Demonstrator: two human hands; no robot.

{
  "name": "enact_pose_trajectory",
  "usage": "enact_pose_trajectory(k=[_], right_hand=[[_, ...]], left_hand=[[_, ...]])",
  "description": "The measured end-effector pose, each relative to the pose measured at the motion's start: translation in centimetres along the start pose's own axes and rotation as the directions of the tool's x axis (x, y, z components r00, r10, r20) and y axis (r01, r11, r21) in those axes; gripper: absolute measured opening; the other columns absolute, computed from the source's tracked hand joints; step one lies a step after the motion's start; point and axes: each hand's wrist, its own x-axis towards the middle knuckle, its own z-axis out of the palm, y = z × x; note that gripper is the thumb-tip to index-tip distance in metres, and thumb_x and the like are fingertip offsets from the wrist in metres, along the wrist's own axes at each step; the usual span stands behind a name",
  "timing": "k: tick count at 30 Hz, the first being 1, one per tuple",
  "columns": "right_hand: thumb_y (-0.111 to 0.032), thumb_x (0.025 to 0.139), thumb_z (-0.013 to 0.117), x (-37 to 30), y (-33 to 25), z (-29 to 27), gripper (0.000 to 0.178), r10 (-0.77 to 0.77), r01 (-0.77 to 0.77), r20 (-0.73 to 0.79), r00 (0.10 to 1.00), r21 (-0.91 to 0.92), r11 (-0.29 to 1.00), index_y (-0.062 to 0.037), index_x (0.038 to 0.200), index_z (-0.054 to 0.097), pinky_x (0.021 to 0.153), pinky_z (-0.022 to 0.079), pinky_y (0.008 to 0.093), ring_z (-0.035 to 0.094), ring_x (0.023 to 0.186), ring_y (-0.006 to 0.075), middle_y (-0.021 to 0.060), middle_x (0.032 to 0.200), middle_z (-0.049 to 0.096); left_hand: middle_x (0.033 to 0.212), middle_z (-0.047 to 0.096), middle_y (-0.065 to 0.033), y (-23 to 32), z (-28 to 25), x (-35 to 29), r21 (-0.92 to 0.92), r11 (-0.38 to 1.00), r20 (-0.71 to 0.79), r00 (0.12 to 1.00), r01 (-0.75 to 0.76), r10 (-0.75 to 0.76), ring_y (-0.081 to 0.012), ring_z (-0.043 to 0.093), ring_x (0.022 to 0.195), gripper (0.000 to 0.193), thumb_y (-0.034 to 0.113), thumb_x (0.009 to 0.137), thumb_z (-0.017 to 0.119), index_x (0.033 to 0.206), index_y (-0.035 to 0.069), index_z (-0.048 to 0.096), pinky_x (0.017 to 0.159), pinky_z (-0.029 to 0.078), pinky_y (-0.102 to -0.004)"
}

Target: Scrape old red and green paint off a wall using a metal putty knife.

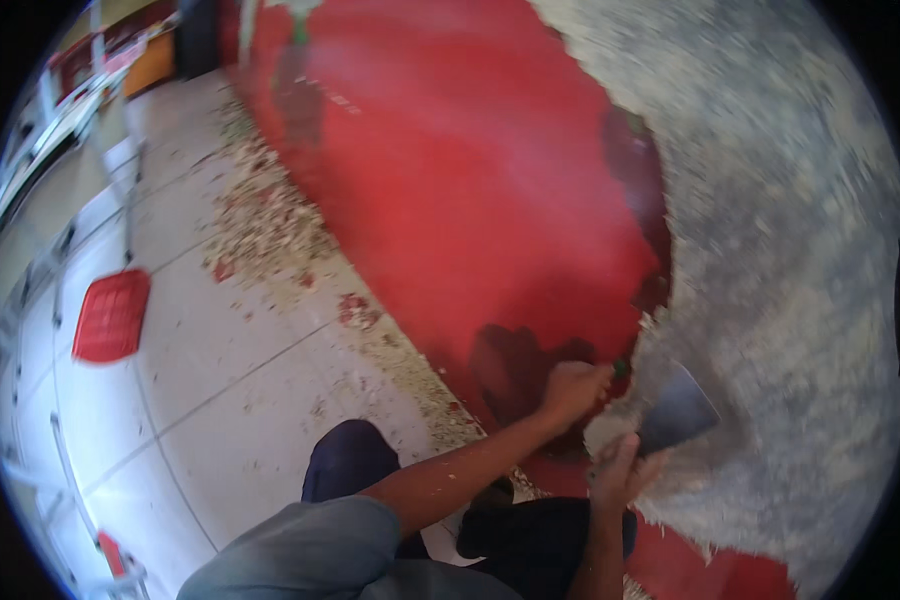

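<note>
My right hand (625, 472) grips a wide scraper (678, 412), its dark flat blade tilted up against the rough grey area. My left hand (573, 393) is closed just above and to the left, next to the torn edge of the red covering. A small green end (621, 369) shows beyond its fingers; the rest of what it holds is hidden. The red covering (470, 180) runs up the surface in front of me, with a dark shadow near my left hand. To its right lies the bare, rough grey surface (790, 250), where the covering ends raggedly.
Crumbly beige and red scraps (270, 225) lie along the base of the red surface. Pale tiled floor (210, 390) spreads to the left, with a red plastic pan-shaped thing (112, 318) on it. Metal-legged furniture (45, 170) stands at far left.
</note>
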Motion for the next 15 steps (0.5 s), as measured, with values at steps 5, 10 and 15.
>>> enact_pose_trajectory(k=[5, 10, 15], right_hand=[[-0.019, 0.096, 0.046, 0.6, -0.7, 0.1, 0.017, -0.117, 0.112, 0.095, 0.989, 0.055, 0.992, -0.0073, 0.104, 0.037, 0.038, 0.039, 0.0216, 0.046, 0.046, 0.0086, 0.0031, 0.063, 0.047], [-0.020, 0.096, 0.046, 0.5, -0.4, -0.2, 0.024, -0.217, 0.212, 0.062, 0.974, 0.079, 0.974, -0.0062, 0.114, 0.038, 0.036, 0.037, 0.0211, 0.046, 0.045, 0.0082, 0.0025, 0.062, 0.046], [-0.021, 0.096, 0.047, 0.0, -0.3, -0.2, 0.027, -0.193, 0.189, 0.046, 0.980, 0.079, 0.979, -0.0060, 0.117, 0.038, 0.035, 0.037, 0.0209, 0.043, 0.042, 0.0081, 0.0020, 0.061, 0.045]], left_hand=[[0.058, 0.058, -0.0031, 0.9, 0.4, 0.7, 0.331, 0.932, 0.151, 0.983, -0.151, 0.106, -0.0071, 0.049, 0.051, 0.041, 0.038, 0.085, 0.065, 0.069, 0.000, 0.064, 0.047, 0.039, -0.0228], [0.061, 0.058, -0.0006, -1.4, 0.9, 0.6, -0.049, 0.998, 0.182, 0.982, -0.036, 0.045, -0.0062, 0.048, 0.054, 0.029, 0.027, 0.085, 0.066, 0.070, 0.002, 0.063, 0.048, 0.037, -0.0219], [0.061, 0.057, -0.0006, -1.7, 0.8, 1.0, -0.060, 0.998, 0.176, 0.983, -0.034, 0.044, -0.0067, 0.048, 0.055, 0.016, 0.014, 0.081, 0.065, 0.069, 0.004, 0.063, 0.051, 0.037, -0.0215]])
